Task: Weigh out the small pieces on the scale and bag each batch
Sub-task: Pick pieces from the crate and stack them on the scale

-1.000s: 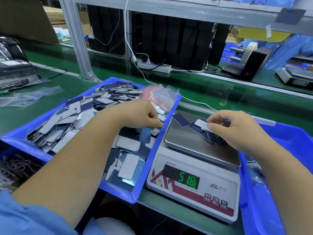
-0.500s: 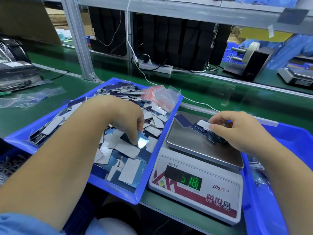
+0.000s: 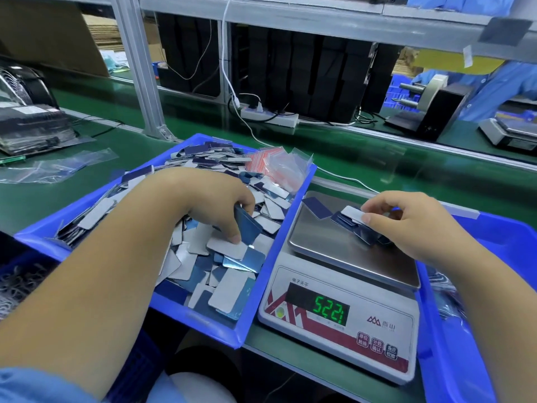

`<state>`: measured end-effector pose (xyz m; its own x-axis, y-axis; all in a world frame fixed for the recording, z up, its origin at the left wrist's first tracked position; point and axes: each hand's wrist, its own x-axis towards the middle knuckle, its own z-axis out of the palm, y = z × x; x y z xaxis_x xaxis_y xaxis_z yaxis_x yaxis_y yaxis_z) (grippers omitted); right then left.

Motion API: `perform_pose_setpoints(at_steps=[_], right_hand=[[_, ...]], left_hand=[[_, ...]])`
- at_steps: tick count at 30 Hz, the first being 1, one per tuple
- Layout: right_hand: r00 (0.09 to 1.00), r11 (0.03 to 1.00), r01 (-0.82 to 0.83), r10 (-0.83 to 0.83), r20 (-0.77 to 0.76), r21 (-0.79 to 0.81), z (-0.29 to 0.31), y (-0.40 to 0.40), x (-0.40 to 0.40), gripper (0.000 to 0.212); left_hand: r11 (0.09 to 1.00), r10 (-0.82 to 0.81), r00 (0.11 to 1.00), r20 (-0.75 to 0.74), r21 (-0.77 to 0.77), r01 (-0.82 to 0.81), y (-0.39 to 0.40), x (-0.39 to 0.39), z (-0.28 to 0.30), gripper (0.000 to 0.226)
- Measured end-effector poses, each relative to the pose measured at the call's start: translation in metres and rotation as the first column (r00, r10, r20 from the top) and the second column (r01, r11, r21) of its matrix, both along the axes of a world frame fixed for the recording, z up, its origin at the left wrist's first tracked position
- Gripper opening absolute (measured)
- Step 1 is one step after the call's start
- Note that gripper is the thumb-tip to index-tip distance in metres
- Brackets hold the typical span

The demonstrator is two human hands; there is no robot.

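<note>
On the green bench, at its near edge, a white scale (image 3: pixel 337 312) stood between two blue trays, its green display lit. The left tray (image 3: pixel 250 324) was heaped with small flat pieces (image 3: pixel 223 274), white on one face and dark blue on the other, and a bundle of clear bags (image 3: pixel 279 167) lay in its far right corner. The left hand (image 3: pixel 215 205) reached into that heap and pinched one blue piece (image 3: pixel 247 225) between thumb and fingers, holding it on edge above the others. Over the right side of the steel pan (image 3: pixel 328 245), the right hand (image 3: pixel 406 222) held a small fanned stack of pieces (image 3: pixel 353 216), thumb on the white top piece and fingers curled behind; the stack's lower end touched the pan. One dark piece (image 3: pixel 316 207) lay alone near the pan's far left corner. The right tray (image 3: pixel 470 359) sat just beside the scale. Loose clear bags (image 3: pixel 55 170) lay on the bench toward its left edge.
</note>
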<state>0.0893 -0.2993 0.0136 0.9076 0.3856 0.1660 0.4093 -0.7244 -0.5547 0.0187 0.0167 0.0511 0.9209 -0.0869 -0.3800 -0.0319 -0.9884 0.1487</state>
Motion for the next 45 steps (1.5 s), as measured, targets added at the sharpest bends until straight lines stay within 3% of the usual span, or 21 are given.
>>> perform_pose_setpoints(at_steps=[5, 14, 19, 27, 34, 37, 41, 45], right_hand=[[1.0, 1.0, -0.001, 0.001, 0.0, 0.008, -0.001, -0.001, 0.001, 0.008], [1.0, 1.0, -0.017, 0.017, 0.012, 0.006, -0.001, -0.001, 0.002, 0.008], [1.0, 1.0, -0.02, 0.02, 0.024, -0.001, -0.001, -0.001, 0.003, 0.007], [1.0, 1.0, -0.025, 0.025, 0.013, 0.0, -0.001, -0.001, 0.003, 0.008], [1.0, 1.0, -0.029, 0.029, 0.009, 0.0, -0.001, -0.001, 0.002, 0.007], [1.0, 1.0, -0.027, 0.027, 0.01, -0.003, 0.0, -0.001, 0.002, 0.007], [1.0, 1.0, -0.004, 0.003, 0.017, 0.018, 0.0, 0.0, 0.003, 0.009], [0.998, 0.998, 0.05, -0.051, 0.03, 0.039, -0.001, -0.002, 0.005, 0.012]], left_hand=[[0.991, 0.041, 0.997, 0.064, -0.126, -0.033, 0.009, 0.003, 0.005, 0.022], [0.978, 0.087, 0.987, 0.132, -0.2, -0.06, 0.004, 0.013, 0.007, 0.018], [0.949, 0.17, 0.939, 0.299, -0.307, -0.074, -0.008, 0.021, 0.005, 0.014], [0.985, 0.129, 0.94, 0.315, -0.151, -0.084, -0.021, 0.036, -0.009, 0.009], [0.983, 0.129, 0.924, 0.36, -0.168, -0.072, -0.03, 0.048, -0.035, 0.023], [0.968, 0.172, 0.901, 0.398, -0.239, -0.079, -0.033, 0.049, -0.038, 0.021], [0.877, 0.294, 0.827, 0.479, -0.479, -0.034, -0.045, 0.047, -0.022, 0.02], [0.817, 0.22, 0.88, 0.421, -0.572, 0.07, -0.073, 0.043, -0.006, 0.015]])
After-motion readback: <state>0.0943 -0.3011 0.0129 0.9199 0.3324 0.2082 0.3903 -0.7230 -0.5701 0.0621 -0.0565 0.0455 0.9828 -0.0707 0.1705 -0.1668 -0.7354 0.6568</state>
